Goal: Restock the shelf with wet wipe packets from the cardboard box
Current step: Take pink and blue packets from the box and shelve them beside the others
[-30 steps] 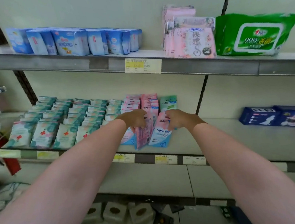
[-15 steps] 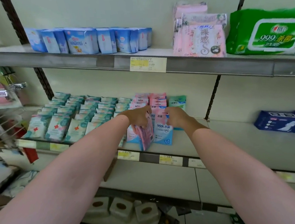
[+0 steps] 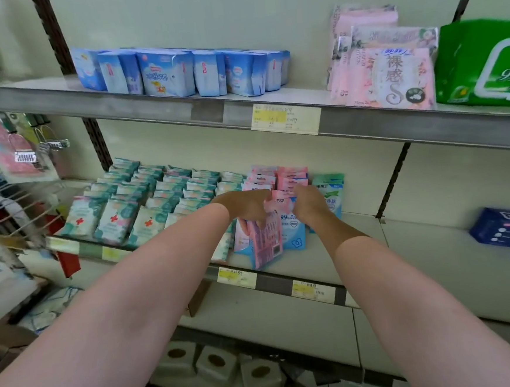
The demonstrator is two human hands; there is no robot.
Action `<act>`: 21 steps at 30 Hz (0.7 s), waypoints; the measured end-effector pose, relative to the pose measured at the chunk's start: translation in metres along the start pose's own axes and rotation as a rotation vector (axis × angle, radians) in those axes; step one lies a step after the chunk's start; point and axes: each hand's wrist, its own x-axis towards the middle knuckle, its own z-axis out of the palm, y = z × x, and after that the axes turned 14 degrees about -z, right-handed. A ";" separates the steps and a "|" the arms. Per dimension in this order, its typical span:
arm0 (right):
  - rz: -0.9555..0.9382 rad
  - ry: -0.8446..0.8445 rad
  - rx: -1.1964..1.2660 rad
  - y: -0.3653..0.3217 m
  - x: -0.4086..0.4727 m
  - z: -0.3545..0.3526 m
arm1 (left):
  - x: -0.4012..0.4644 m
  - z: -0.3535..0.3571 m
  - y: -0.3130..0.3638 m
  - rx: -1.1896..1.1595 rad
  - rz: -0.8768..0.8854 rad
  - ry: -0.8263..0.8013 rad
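— Pale shop wall, metal shelving with dark slotted uprights. Middle shelf [image 3: 359,252] at the centre?

— Yes. Both arms stretched to it. Left hand [image 3: 245,207] clenched on a bunch of pink wet wipe packets [image 3: 265,238], standing upright near the front edge, printed backs turned outward.

— And the right hand [image 3: 309,204]?

— Curled over the top of a pink-and-blue wet wipe packet [image 3: 292,231], just beside the left bunch, touching it. Grip closed on its upper edge.

— Behind those?

— Two rows of pink packets [image 3: 280,176] running back to the wall; a green-and-white packet [image 3: 329,187] to their right.

— Further left?

— Rows of teal packets with red crosses [image 3: 132,203], leaning back, filling that end.

— Upper shelf?

— Blue packs [image 3: 177,71], pink packs [image 3: 384,70], a large green wipes pack [image 3: 487,65] at far right. Yellow price labels [image 3: 286,119] on shelf edges.

— Cardboard box?

— Only a brown cardboard edge [image 3: 198,297] under the left forearm; cannot tell more.
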 end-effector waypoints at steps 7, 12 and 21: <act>0.148 0.022 0.048 0.003 0.006 0.008 | 0.004 -0.004 -0.002 -0.068 0.085 -0.102; 0.168 0.050 0.145 0.008 0.005 0.006 | 0.005 -0.002 0.010 0.015 0.113 -0.168; 0.119 -0.075 0.141 0.022 -0.017 0.000 | 0.003 0.009 0.029 0.186 0.102 -0.071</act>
